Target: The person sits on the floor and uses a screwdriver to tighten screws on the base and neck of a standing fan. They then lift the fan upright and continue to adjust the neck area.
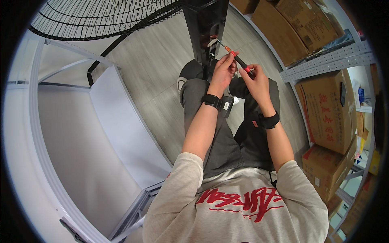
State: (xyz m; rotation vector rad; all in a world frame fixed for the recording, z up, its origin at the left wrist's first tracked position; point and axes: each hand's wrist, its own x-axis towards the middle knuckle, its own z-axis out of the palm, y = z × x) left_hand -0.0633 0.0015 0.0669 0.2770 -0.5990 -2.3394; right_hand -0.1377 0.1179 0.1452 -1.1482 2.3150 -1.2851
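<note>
Both hands are raised over my knees around a slim screwdriver (242, 62) with a black and red handle and an orange collar. My left hand (224, 72) pinches the front of the handle near the collar. Its rear end sits between the fingers of my right hand (257, 81). The metal shaft points up and left, toward a black upright post (204, 30). Beside the tip, in front of the post, appears a small silvery oval piece (212, 42). Whether the tip touches it, I cannot tell.
A black wire fan guard (105, 18) fills the upper left. A white shelf unit (117, 105) stands at my left. At my right, a metal rack (328, 60) carries cardboard boxes (326, 113). Grey floor (150, 77) shows between them.
</note>
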